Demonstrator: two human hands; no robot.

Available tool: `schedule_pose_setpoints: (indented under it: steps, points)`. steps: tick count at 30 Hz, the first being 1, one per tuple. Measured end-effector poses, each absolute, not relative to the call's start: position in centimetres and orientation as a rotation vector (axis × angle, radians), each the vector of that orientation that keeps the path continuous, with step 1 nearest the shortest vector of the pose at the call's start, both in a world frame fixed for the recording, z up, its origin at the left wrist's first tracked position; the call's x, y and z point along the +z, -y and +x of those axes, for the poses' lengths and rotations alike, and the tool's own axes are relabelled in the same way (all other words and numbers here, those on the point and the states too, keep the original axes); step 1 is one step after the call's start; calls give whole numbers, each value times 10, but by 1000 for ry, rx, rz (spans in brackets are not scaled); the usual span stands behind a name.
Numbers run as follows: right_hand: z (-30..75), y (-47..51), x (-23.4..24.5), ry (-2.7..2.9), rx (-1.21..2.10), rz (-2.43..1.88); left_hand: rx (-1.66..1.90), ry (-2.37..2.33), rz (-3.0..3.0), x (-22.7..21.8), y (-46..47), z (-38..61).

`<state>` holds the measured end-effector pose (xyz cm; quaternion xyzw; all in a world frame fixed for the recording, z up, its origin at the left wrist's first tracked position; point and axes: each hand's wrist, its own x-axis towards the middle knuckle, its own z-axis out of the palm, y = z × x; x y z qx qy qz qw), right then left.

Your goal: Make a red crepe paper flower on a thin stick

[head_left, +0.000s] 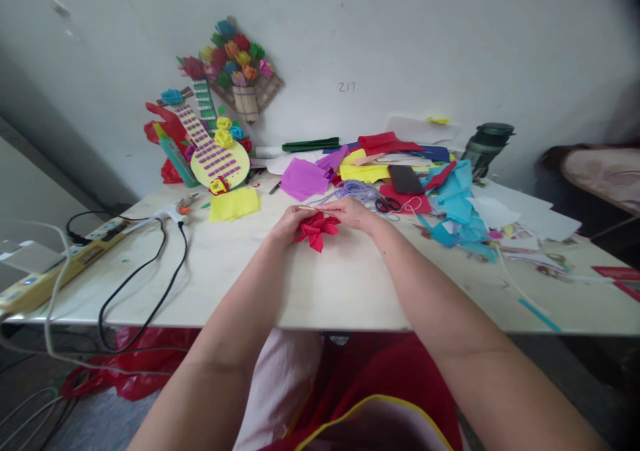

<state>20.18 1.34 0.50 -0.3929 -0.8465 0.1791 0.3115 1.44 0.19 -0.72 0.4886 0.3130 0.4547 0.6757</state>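
Observation:
Between my two hands, just above the table's middle, is a red paper flower (318, 229) with pointed petals spread toward me. My left hand (290, 224) is closed on the flower's left side. The fingers of my right hand (347, 211) are pinched together at its upper edge, where a thin pale strip (311, 208) runs between the hands. What exactly the right fingertips grip there is hard to make out. Beyond the hands lie purple paper (305, 179), a coil of lilac cord (357, 191) and black-handled scissors (388, 204).
A glue gun (175, 209) and its black cable lie left, by a yellow power strip (85, 257). Yellow paper (234, 204) is near a flower-decorated paper guitar (220, 164). A phone (405, 179), blue crepe paper (453, 201), scraps and a dark bottle (487, 147) occupy the right.

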Motion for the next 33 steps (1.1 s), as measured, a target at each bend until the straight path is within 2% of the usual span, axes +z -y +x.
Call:
schedule_pose_setpoints:
  steps: [17,33]
  points:
    - [193,-7,7,2179,468,-1073,1000,-650,1321,-13,-8,10]
    - [192,-8,10,2210,290,-1078,944,-630,1281,-6,-2,10]
